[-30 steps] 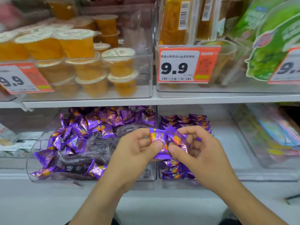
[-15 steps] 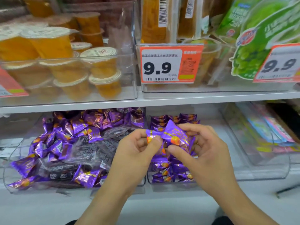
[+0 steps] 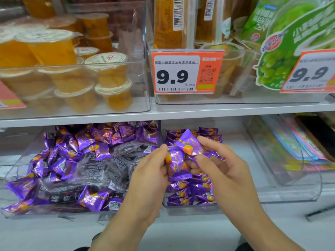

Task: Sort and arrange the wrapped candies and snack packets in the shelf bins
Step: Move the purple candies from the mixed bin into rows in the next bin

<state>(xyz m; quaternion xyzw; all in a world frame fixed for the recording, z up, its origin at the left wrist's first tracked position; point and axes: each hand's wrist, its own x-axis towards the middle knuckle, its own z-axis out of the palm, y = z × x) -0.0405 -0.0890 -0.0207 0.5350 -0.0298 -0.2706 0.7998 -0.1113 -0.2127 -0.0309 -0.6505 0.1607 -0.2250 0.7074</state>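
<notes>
Head view: your left hand (image 3: 150,175) pinches one purple candy (image 3: 176,164); your right hand (image 3: 220,166) has tipped a second candy (image 3: 190,144) upward at 12 o'clock. Both over the right bin (image 3: 268,195), unplaced. Loose pile (image 3: 76,160) at 9 o'clock remains.

A white shelf board (image 3: 181,113) runs across the view, with a second white shelf surface (image 3: 181,230) below it. On the upper level a clear bin (image 3: 141,73) holds orange jelly cups (image 3: 112,69) stacked in layers. Beside it another clear bin (image 3: 235,98) carries an orange price tag (image 3: 186,73) reading 9.9, with tall orange packs (image 3: 168,22) and a green grape-printed bag (image 3: 282,51) behind. A second tag (image 3: 310,73) sits at the right. The light is even and bright.
</notes>
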